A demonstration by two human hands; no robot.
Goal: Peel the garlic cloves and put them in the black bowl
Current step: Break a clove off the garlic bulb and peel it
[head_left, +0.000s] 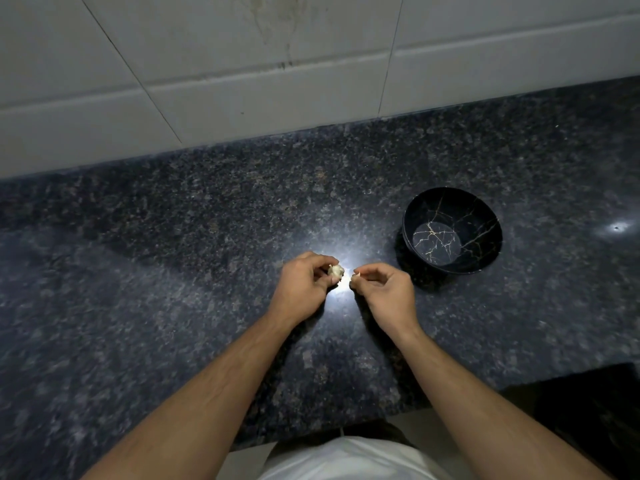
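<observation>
Two hands in view, both mine, both hovering low over the dark speckled granite worktop (173,254).

My left hand (304,282) is holding one pale, papery garlic piece (336,270). The grip is curled close round it, thumb and fingertips pinching, so only the whitish top is showing past my fingers. Whether it is a single clove or a small cluster, I cannot tell; I am counting it as one piece.

My right hand (384,287) is sitting just beside the left, not touching it. Its grip is pinching one small pale scrap (356,273) between thumb and forefinger, the other fingers curled under. The scrap is too small to say whether it is skin or clove.

A bright patch of reflected light (341,282) is lying on the worktop right between the two hands.

One round black bowl with thin gold crack-like veining (485,216) is standing upright on the worktop, to the right of my right hand and a little farther back, near but apart from it. I am seeing nothing pale inside it, only the veined floor.

One white tiled wall (242,64) is running along the back edge of the worktop, with grey smudges high up.

One white garment (346,459) is showing at the bottom edge, between my two forearms.

One dark surface (595,410) is filling the lower right corner; what it is, I cannot tell.
</observation>
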